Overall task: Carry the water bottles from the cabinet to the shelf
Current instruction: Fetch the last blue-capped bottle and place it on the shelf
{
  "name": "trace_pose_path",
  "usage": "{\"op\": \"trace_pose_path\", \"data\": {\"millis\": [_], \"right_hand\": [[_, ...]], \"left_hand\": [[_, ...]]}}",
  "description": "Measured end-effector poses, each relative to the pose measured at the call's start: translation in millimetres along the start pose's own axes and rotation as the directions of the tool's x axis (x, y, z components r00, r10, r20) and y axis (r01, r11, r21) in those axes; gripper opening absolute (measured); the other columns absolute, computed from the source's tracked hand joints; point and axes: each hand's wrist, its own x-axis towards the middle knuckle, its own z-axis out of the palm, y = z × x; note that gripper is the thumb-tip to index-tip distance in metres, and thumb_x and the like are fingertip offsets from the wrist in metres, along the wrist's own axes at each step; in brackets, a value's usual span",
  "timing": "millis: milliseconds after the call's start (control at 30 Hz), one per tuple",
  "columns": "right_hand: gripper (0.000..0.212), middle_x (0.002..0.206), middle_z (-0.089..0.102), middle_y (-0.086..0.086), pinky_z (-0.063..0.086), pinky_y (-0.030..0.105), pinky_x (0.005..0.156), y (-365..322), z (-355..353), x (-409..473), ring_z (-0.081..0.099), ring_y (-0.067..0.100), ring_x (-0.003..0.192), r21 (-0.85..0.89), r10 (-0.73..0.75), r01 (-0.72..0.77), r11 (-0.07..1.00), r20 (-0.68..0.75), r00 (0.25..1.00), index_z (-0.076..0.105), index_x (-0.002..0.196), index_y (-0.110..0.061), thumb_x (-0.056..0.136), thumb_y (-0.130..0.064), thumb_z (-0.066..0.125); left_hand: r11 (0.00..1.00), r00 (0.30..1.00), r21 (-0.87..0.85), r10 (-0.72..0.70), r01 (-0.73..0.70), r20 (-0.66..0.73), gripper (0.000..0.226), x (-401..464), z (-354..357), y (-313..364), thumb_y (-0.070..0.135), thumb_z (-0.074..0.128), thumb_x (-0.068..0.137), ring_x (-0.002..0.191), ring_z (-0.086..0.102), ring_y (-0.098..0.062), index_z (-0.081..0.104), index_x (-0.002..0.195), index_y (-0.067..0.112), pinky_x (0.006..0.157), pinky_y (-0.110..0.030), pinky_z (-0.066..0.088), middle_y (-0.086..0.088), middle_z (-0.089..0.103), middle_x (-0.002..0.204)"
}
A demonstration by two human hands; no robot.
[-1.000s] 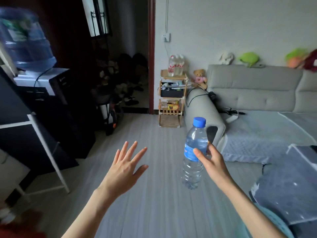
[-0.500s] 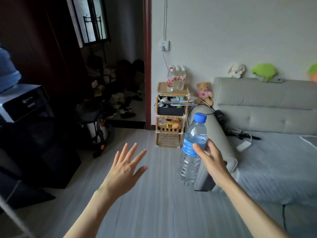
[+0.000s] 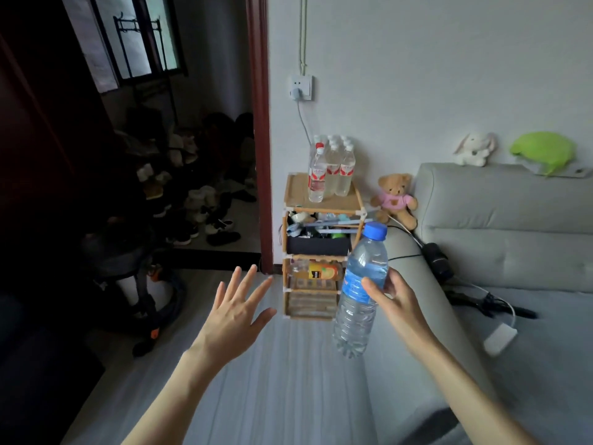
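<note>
My right hand (image 3: 396, 303) grips a clear water bottle (image 3: 359, 290) with a blue cap and blue label, held upright and slightly tilted in mid air. My left hand (image 3: 236, 313) is empty, fingers spread, to the left of the bottle. Ahead against the wall stands a small wooden shelf (image 3: 321, 203) with several tiers. On its top sit several red-labelled water bottles (image 3: 332, 170). The held bottle overlaps the shelf's right side in view but is nearer to me.
A grey sofa (image 3: 500, 239) fills the right side, with a teddy bear (image 3: 394, 199) by its arm and cables and a charger (image 3: 499, 340) on the seat. A dark doorway with shoes (image 3: 211, 220) lies left. A vacuum-like appliance (image 3: 144, 293) stands on the floor at left.
I have moved closer to the shelf, which now looks larger and nearer. The water dispenser at left has left the view. Both hands keep their pose, the bottle still held.
</note>
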Motion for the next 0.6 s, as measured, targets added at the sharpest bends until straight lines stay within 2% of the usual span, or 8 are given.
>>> {"op": "trace_pose_path", "data": {"millis": [200, 333, 500, 600], "right_hand": [[0.031, 0.104, 0.065, -0.001, 0.047, 0.007, 0.069, 21, -13, 130, 0.061, -0.008, 0.082, -0.055, 0.027, -0.029, 0.998, -0.035, 0.999, 0.055, 0.114, -0.011, 0.084, -0.010, 0.063], [0.028, 0.102, 0.064, -0.004, 0.045, 0.005, 0.068, 41, -20, 208, 0.060, -0.013, 0.080, -0.060, 0.055, -0.058, 0.997, -0.038, 0.998, 0.055, 0.111, -0.012, 0.083, -0.009, 0.063], [0.027, 0.098, 0.064, -0.006, 0.045, 0.005, 0.068, 62, -31, 322, 0.060, -0.013, 0.078, -0.054, 0.050, -0.050, 0.997, -0.007, 0.999, 0.054, 0.108, -0.011, 0.083, -0.005, 0.063], [0.032, 0.099, 0.063, -0.005, 0.046, 0.006, 0.066, 70, -40, 393, 0.061, -0.012, 0.075, -0.085, 0.048, -0.046, 0.995, 0.026, 0.999, 0.054, 0.110, -0.014, 0.081, -0.007, 0.065]], "left_hand": [[0.999, 0.998, -0.017, 0.030, -0.029, 0.062, 0.103, 140, 14, -18, 0.081, -0.027, 0.054, 0.133, -0.026, -0.019, 0.001, 0.142, 0.037, 0.109, -0.037, -0.010, -0.001, -0.005, 0.155], [0.998, 0.994, -0.057, 0.035, -0.029, 0.104, 0.104, 210, 40, -27, 0.083, -0.023, 0.055, 0.133, -0.025, -0.019, 0.008, 0.143, 0.037, 0.109, -0.036, -0.010, -0.002, -0.002, 0.156], [0.999, 0.990, -0.022, -0.033, 0.036, 0.136, 0.110, 310, 74, -39, 0.083, -0.028, 0.048, 0.130, -0.026, -0.016, 0.003, 0.143, 0.037, 0.108, -0.035, -0.010, 0.000, -0.006, 0.155], [0.996, 0.985, -0.030, -0.084, 0.089, 0.152, 0.097, 374, 88, -42, 0.080, -0.011, 0.057, 0.132, -0.024, -0.015, 0.001, 0.143, 0.037, 0.113, -0.039, -0.005, 0.000, -0.005, 0.156]]}}
